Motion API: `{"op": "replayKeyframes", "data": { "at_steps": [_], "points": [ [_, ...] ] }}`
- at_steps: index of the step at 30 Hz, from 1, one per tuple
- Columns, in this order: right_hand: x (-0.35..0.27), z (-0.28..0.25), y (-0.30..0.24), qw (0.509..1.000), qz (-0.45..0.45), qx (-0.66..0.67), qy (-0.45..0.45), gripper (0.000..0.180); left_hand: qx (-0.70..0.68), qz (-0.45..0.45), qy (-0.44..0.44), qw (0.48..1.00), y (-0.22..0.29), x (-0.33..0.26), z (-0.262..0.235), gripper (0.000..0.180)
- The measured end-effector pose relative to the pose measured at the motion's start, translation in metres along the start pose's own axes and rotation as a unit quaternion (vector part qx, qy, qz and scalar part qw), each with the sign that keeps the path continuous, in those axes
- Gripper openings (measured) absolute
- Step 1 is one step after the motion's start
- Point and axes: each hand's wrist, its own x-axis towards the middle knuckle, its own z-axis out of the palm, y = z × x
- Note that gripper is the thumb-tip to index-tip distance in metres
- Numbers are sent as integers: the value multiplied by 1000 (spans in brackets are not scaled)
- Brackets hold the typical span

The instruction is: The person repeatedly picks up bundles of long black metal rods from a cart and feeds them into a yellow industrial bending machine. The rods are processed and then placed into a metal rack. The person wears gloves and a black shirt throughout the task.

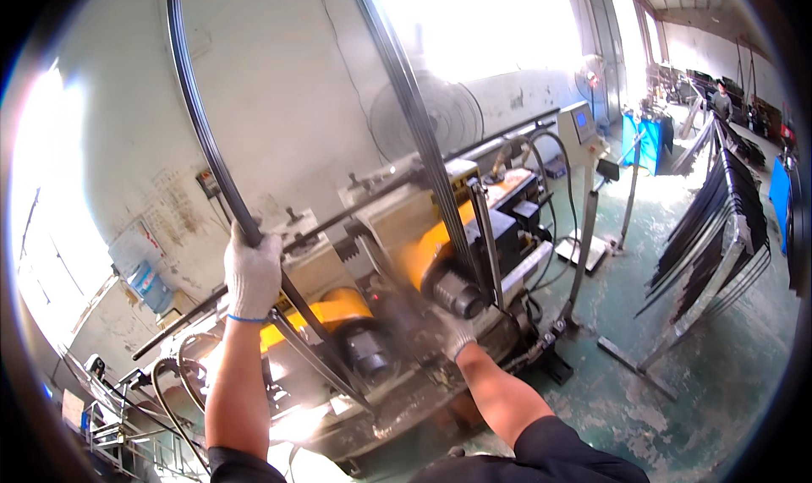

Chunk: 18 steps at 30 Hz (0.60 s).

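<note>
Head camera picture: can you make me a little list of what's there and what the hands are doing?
Place: workshop with a green floor
Machine: grey and yellow bending machine in front of the person
Left hand: white glove, gripping a curved black metal strip that rises upward
Right hand: white glove, blurred, low at the machine; grip cannot be told
Second strip: dark, slanting up from the machine
Right side: rack of black strips
Far back: another person standing

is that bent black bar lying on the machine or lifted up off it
Lifted: the curved black bar arcs up overhead, the gloved left hand gripping one leg, its other leg running down to the yellow bending machine.
</note>
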Motion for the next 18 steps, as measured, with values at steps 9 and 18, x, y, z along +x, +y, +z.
{"op": "replayKeyframes", "data": {
  "at_steps": [9,18],
  "points": [
    [12,-19,22,998,-65,-4,-7,15,-138,-56,-20,989,24,8,-29,22],
    [9,-26,24,986,-131,-98,-26,28,-15,-33,18,999,18,9,-19,27]
  ]
}}
